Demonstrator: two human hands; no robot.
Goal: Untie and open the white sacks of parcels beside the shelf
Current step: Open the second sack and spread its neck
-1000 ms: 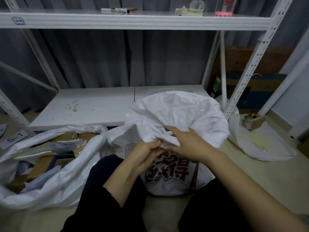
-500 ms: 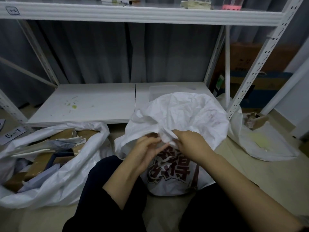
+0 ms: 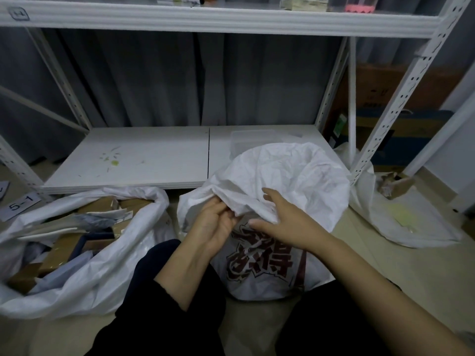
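A white sack (image 3: 288, 173) with dark red printed characters stands on the floor between my knees, its crumpled top bunched toward me. My left hand (image 3: 214, 224) pinches a fold of that bunched top near the sack's front. My right hand (image 3: 285, 219) lies against the sack beside it, fingers spread and nearly straight, thumb pointing left. To the left lies a second white sack (image 3: 108, 265), mouth wide open, showing brown cardboard parcels and grey mailers. A third white sack (image 3: 411, 222) lies flat at the right.
A white metal shelf (image 3: 133, 160) stands just behind the sacks, its low board bearing a clear plastic tub (image 3: 246, 140). An upright post (image 3: 385, 116) rises at the right. Cardboard boxes (image 3: 401, 93) stand behind it. A "5-1" label (image 3: 19, 205) lies on the floor.
My right hand has let go of the bunched top and spread its fingers. My left hand keeps its pinch on the fold. The view has tilted slightly downward.
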